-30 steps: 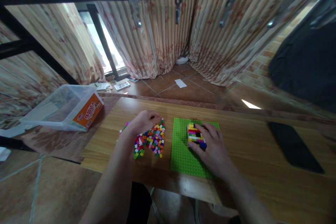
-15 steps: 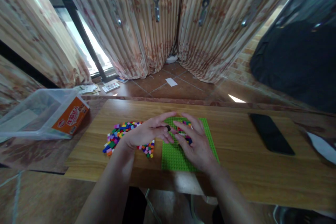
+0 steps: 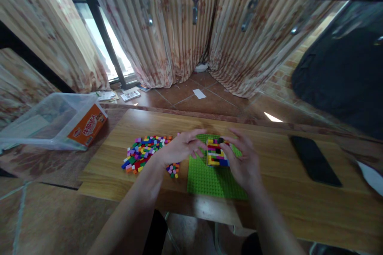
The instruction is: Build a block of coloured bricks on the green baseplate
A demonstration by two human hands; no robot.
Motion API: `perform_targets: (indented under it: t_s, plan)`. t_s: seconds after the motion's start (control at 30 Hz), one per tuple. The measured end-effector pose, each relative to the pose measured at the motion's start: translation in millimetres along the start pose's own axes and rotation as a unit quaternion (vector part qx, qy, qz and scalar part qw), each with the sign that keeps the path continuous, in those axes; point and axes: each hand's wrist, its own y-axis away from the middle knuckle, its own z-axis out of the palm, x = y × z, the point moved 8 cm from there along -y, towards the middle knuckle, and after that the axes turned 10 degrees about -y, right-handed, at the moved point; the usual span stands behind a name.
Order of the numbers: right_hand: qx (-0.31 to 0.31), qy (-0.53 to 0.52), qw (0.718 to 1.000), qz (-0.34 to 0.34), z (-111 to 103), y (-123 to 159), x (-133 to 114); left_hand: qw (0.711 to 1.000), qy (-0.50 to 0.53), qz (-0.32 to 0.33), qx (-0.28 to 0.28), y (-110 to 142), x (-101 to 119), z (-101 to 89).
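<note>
A green studded baseplate (image 3: pixel 206 181) lies on the wooden table, and a block of multicoloured toy bricks (image 3: pixel 216 153) is built up on its upper part. Over that block, a small black brick (image 3: pixel 220 140) is pinched at the thumb tip of my right hand (image 3: pixel 243 159), whose fingers are partly blurred. To the left of the block hovers my left hand (image 3: pixel 182 147), fingers apart and nothing visible in them. A loose pile of coloured bricks (image 3: pixel 140 153) lies left of the baseplate, partly covered by my left hand and forearm.
A clear plastic bin (image 3: pixel 54 141) with an orange label stands beyond the table's left end. A dark phone (image 3: pixel 314 160) lies on the right of the wooden table (image 3: pixel 278 191). White paper (image 3: pixel 371 175) shows at the far right. Curtains (image 3: pixel 167 40) hang behind.
The black brick has passed from between my left fingers to my right hand. My hands have moved apart, uncovering the brick block. The view has shifted slightly.
</note>
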Motion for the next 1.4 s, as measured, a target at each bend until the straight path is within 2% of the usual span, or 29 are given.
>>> perform_targets:
  t_s: [0.07,0.13,0.3,0.47,0.9,1.23,1.4]
  plan:
    - [0.022,0.035,0.999,0.014,-8.4,-3.0,13.3,0.996,-0.062,-0.028,0.061,-2.5,-8.9,-11.1]
    - [0.011,0.062,0.998,0.021,-7.9,-4.5,23.4,0.989,-0.115,-0.043,0.087,-4.5,-13.9,-13.8]
    - [-0.038,0.073,0.996,0.03,9.7,-4.5,32.7,0.967,-0.241,-0.007,0.083,-8.1,-9.0,1.2]
    - [-0.068,0.069,0.994,0.044,20.6,-7.4,36.0,0.943,-0.324,-0.017,0.073,-7.8,-4.1,9.4]
    - [-0.1,-0.026,0.984,0.145,28.3,-10.3,46.9,0.935,-0.349,-0.006,0.068,-4.4,1.5,14.4]
    - [-0.112,-0.026,0.973,0.2,31.2,-9.0,51.4,0.935,-0.349,-0.005,0.063,-4.0,1.8,17.1]
    - [-0.068,-0.041,0.979,0.19,24.7,-5.2,52.2,0.937,-0.344,-0.002,0.059,-5.0,0.4,17.0]
